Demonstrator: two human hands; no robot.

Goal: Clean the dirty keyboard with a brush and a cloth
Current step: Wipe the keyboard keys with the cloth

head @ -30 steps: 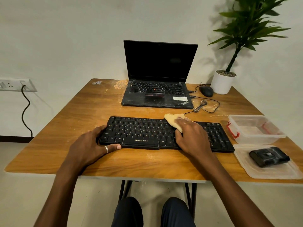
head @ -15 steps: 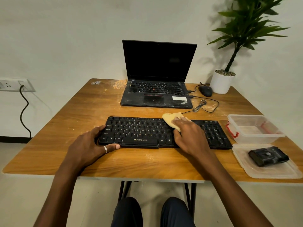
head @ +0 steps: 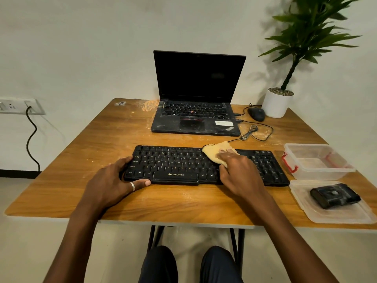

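Note:
A black keyboard [head: 175, 164] lies across the middle of the wooden table [head: 183, 203]. My right hand [head: 238, 174] presses a yellow cloth [head: 214, 152] onto the keys right of the keyboard's centre, with the cloth sticking out past the fingertips toward the top row. My left hand [head: 110, 184] grips the keyboard's left end, thumb along its front edge and a ring on one finger. I cannot pick out a brush for certain; a dark object [head: 334, 196] lies on a plastic lid.
An open, dusty laptop [head: 195, 111] stands behind the keyboard, with a mouse [head: 256, 114] and coiled cable [head: 253, 132] to its right. A potted plant [head: 277, 103] fills the back right corner. A clear plastic box [head: 316, 160] and its lid [head: 326, 213] sit at the right edge.
My right hand has slid the cloth slightly left along the keys. The left hand stays in place at the keyboard's left end.

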